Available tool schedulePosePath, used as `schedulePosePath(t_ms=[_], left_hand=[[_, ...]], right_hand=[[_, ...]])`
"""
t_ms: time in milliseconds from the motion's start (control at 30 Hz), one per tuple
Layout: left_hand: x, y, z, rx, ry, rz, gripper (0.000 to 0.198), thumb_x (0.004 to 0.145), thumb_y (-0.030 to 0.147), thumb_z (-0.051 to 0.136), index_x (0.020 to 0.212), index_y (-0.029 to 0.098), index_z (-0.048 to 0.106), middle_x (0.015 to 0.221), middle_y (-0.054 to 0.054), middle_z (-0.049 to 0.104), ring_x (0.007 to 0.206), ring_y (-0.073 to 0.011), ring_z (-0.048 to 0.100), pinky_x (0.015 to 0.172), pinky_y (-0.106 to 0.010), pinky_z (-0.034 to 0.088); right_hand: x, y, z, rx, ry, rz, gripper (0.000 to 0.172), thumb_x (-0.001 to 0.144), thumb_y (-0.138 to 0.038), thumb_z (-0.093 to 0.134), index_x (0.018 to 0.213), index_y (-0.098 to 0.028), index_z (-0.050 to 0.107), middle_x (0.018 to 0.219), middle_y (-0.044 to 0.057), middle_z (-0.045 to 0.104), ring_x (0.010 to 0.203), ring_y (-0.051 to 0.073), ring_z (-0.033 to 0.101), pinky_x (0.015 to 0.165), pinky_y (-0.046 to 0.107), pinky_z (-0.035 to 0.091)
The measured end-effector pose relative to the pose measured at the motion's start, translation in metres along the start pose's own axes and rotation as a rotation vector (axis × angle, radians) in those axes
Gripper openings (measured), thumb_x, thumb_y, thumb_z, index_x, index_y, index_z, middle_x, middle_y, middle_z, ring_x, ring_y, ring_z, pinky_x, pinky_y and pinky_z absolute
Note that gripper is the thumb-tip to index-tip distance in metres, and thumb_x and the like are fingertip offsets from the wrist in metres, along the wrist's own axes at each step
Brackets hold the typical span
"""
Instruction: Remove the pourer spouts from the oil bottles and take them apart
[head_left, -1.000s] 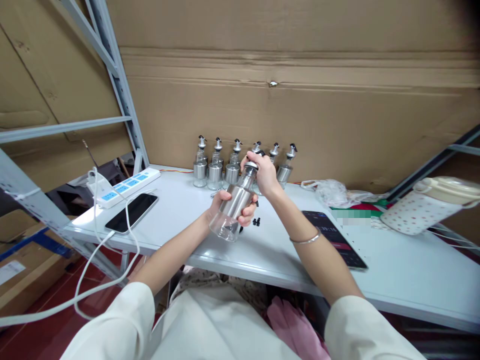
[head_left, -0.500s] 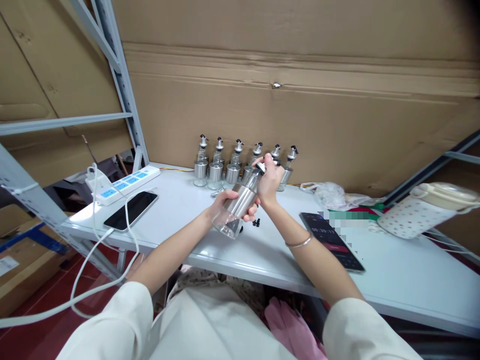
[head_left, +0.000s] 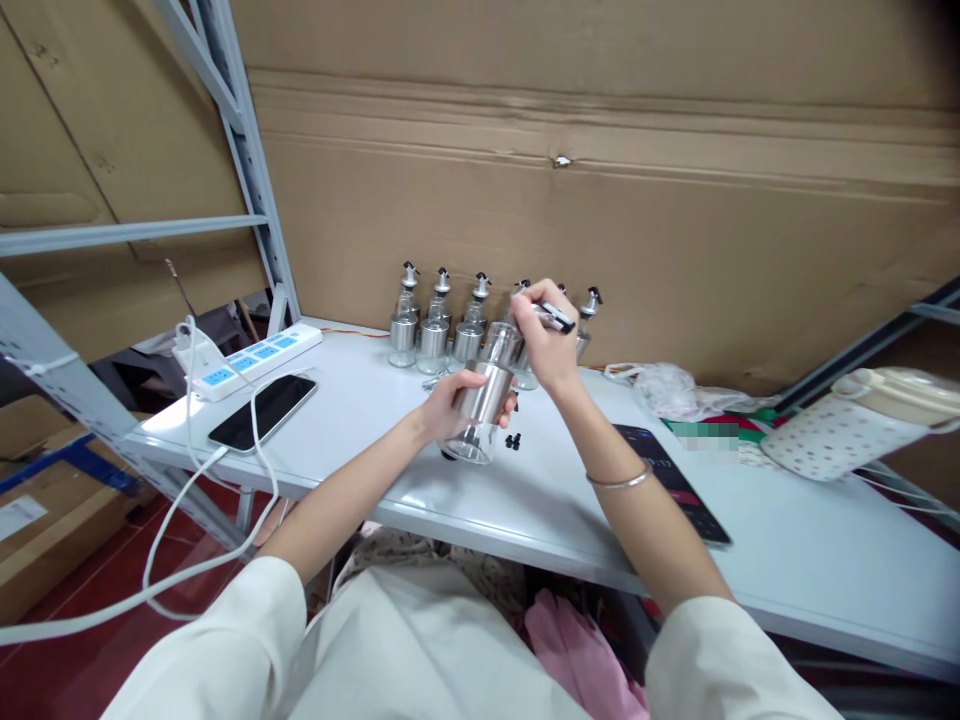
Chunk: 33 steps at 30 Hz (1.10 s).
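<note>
My left hand (head_left: 454, 400) is wrapped around the steel sleeve of a glass bottle (head_left: 484, 395), which it holds tilted above the table. My right hand (head_left: 544, 335) is up by the bottle's neck, its fingers closed on a silver and black pourer spout (head_left: 553, 318). The fingers hide the mouth of the bottle, so I cannot tell whether the spout touches it. Behind stand several similar bottles (head_left: 433, 335) in a row, with pourer spouts on top. Small black pieces (head_left: 513, 441) lie on the table just right of the held bottle.
On the white table (head_left: 337, 440), a phone (head_left: 262, 413) and a power strip (head_left: 259, 360) with cables sit at left. Another phone (head_left: 675, 490) lies beside my right forearm. A plastic bag (head_left: 660, 390) and a dotted jug (head_left: 847, 425) are at right. Cardboard (head_left: 450, 200) rises behind.
My right hand has moved up and right with the pourer spout, off the bottle's neck it was gripping. The bottle in my left hand has turned more upright.
</note>
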<state>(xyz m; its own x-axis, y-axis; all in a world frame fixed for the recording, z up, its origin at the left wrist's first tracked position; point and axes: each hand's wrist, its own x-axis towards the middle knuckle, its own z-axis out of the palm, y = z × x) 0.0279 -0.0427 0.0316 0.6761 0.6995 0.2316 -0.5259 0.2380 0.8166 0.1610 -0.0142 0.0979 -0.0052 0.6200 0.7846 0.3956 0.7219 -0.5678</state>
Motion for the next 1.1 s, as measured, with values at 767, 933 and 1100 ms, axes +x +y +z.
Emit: schedulePosePath(t_ms=[767, 933, 1100], left_hand=[[0.017, 0.020, -0.073, 0.308, 1.276, 0.496, 0.017, 0.085, 0.024, 0.044, 0.102, 0.024, 0.042, 0.118, -0.006, 0.048, 0.101, -0.0150, 0.056, 0.059, -0.018, 0.044], [0.019, 0.017, -0.067, 0.459, 1.255, 0.551, 0.020, 0.084, 0.021, 0.046, 0.103, 0.023, 0.042, 0.120, -0.006, 0.044, 0.102, -0.0151, 0.053, 0.063, -0.019, 0.044], [0.019, 0.015, -0.063, 0.561, 1.214, 0.553, 0.019, 0.084, 0.020, 0.047, 0.102, 0.023, 0.042, 0.123, -0.006, 0.040, 0.100, -0.0145, 0.053, 0.066, -0.020, 0.044]], right_hand=[[0.042, 0.059, -0.096, -0.453, -0.146, -0.015, 0.021, 0.065, -0.031, 0.067, 0.068, -0.022, 0.048, 0.067, 0.001, 0.059, 0.060, 0.015, 0.049, 0.060, 0.030, 0.037], [0.041, 0.097, -0.100, -0.513, -0.194, 0.054, 0.019, 0.061, -0.029, 0.065, 0.067, -0.021, 0.050, 0.063, 0.000, 0.057, 0.058, 0.015, 0.048, 0.058, 0.028, 0.037], [0.039, 0.127, -0.093, -0.606, -0.235, 0.061, 0.015, 0.059, -0.023, 0.062, 0.069, -0.020, 0.052, 0.065, 0.001, 0.059, 0.061, 0.017, 0.050, 0.061, 0.029, 0.037]])
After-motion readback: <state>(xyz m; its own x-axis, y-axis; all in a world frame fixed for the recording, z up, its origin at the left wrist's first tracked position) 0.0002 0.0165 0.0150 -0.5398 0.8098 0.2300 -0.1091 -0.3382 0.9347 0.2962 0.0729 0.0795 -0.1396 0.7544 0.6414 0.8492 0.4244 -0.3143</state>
